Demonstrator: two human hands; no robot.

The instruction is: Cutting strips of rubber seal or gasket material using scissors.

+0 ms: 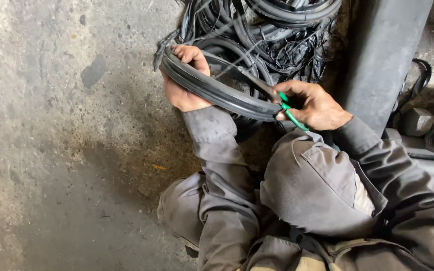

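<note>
Knees drawn up; left hand (183,83) fingers clamp the rubber strip (217,90), right hand (313,105) fingers squeeze green-handled cutters (291,114). Cutting is cleanest with the strip held taut.

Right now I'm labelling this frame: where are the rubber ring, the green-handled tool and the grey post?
rubber ring (217,90), head view, middle of its near arc.
green-handled tool (293,116), head view, green handle.
grey post (385,50), head view, bare shaft.

Concrete floor (51,150): grey, rough, stained, with a dark patch (93,72) and a small orange fleck (159,167). Pile of black rubber strips and wires (272,35): tangled, at top centre. Grey metal column (385,55): upright, right of the pile. Large hex bolts (418,121): at right edge. Light: diffuse, even.
</note>
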